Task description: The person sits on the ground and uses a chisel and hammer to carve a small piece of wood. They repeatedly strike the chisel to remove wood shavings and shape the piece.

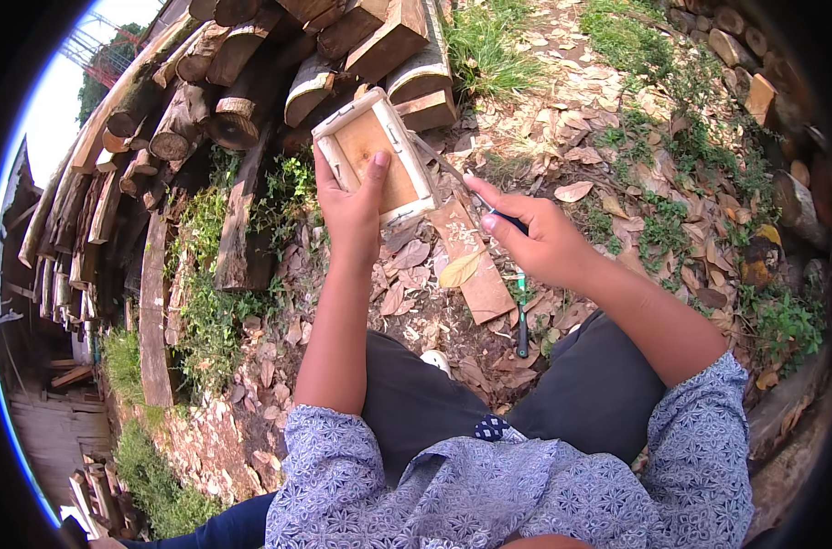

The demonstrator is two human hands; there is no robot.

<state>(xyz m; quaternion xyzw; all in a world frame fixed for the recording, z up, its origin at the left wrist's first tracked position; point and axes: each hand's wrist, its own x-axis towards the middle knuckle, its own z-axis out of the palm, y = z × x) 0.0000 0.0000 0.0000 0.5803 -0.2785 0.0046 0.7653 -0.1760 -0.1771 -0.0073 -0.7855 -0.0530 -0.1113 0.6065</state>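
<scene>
My left hand (pixel 350 203) is closed around a small rectangular wooden tray (pixel 366 142), its thumb lying over the tan panel inside. The pale rim of the tray is raised, with dark marks along it. In my right hand (pixel 544 240) is a knife (pixel 517 222) with a dark handle. Its narrow blade points up and left to the tray's right edge; whether it touches the wood I cannot tell. Below the tray, a flat wooden board (pixel 486 291) lies on the ground with pale shavings and a yellowish leaf on it.
A green and black handled tool (pixel 522 331) lies right of the board, between my knees. Stacked logs and beams (pixel 237 119) rise at the left and far side; more logs (pixel 796 206) line the right. Dry leaves and weeds cover the ground. A blue trouser leg (pixel 219 529) shows lower left.
</scene>
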